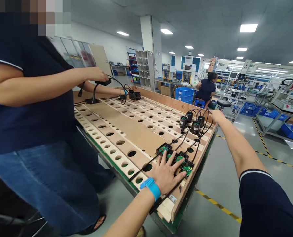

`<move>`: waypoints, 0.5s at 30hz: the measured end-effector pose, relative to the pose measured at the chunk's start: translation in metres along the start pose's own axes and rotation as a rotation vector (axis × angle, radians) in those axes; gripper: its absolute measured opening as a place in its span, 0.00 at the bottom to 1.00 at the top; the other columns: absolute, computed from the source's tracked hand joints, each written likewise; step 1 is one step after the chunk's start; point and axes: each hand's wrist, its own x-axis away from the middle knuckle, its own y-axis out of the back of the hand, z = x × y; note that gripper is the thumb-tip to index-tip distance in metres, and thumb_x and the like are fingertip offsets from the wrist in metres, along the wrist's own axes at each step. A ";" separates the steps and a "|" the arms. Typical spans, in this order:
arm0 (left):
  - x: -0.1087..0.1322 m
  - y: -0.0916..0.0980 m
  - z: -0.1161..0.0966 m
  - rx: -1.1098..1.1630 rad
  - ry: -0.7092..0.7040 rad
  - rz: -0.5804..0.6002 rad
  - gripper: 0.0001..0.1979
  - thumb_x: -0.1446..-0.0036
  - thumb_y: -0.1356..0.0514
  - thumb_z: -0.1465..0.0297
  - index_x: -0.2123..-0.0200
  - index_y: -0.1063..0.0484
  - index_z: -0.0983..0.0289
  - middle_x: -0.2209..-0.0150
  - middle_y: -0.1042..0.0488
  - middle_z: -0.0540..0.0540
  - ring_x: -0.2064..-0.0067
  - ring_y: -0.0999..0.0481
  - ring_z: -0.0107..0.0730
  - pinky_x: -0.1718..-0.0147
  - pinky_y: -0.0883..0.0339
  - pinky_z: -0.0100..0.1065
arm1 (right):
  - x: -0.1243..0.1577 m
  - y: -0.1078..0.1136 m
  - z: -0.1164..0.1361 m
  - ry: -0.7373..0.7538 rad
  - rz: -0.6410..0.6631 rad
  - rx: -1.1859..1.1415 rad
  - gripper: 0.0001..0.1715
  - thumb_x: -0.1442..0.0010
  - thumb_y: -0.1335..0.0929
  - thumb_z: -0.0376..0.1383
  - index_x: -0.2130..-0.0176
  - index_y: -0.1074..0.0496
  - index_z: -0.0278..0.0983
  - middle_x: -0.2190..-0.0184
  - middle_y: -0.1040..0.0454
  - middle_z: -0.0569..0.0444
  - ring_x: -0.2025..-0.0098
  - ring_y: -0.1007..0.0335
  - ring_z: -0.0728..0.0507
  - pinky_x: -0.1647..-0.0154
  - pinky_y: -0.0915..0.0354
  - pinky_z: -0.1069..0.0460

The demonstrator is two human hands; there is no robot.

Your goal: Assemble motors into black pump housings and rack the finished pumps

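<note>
My left hand [165, 174], with a blue band on its wrist, lies with fingers spread over a row of black square housings with green circuit boards [187, 168]. Its fingertips touch the boards. At the far right side of the wooden board, my right hand [216, 116] is closed around thin black cables [205, 113]. These cables loop over several black cylindrical parts [196, 127] standing on the board and run toward the housings. The grip itself is partly hidden by the back of my hand.
The wooden board [136, 130] has rows of round holes and a raised rim. On the left, a co-worker's hand [100, 75] holds a black part with a cable. Blue bins [184, 93] and a seated person [207, 87] are behind; striped tape marks the floor.
</note>
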 end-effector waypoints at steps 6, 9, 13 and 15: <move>0.003 0.000 0.000 0.024 -0.005 -0.034 0.30 0.37 0.46 0.44 0.35 0.33 0.44 0.29 0.41 0.59 0.28 0.50 0.73 0.36 0.51 0.75 | -0.012 -0.017 0.018 -0.081 0.040 0.168 0.21 0.31 0.30 0.43 0.43 0.30 0.35 0.44 0.28 0.45 0.46 0.27 0.39 0.46 0.27 0.39; 0.002 -0.002 0.002 0.033 -0.006 -0.036 0.30 0.37 0.48 0.43 0.35 0.33 0.44 0.29 0.41 0.59 0.28 0.48 0.73 0.36 0.53 0.75 | -0.012 -0.004 0.022 -0.079 0.011 0.177 0.22 0.32 0.30 0.43 0.44 0.29 0.33 0.44 0.28 0.44 0.46 0.27 0.38 0.45 0.28 0.40; 0.000 -0.002 0.001 0.039 -0.018 -0.040 0.33 0.38 0.48 0.42 0.34 0.34 0.45 0.28 0.44 0.60 0.29 0.48 0.74 0.36 0.54 0.75 | 0.003 0.024 0.039 -0.003 -0.066 0.105 0.16 0.31 0.31 0.41 0.49 0.25 0.33 0.48 0.24 0.45 0.46 0.26 0.38 0.43 0.30 0.39; 0.006 0.001 0.000 0.037 -0.010 -0.059 0.35 0.39 0.46 0.41 0.33 0.36 0.46 0.27 0.46 0.61 0.28 0.50 0.75 0.35 0.54 0.75 | 0.025 0.037 0.054 0.101 -0.126 0.025 0.13 0.31 0.34 0.37 0.51 0.23 0.36 0.51 0.21 0.46 0.47 0.25 0.37 0.43 0.31 0.42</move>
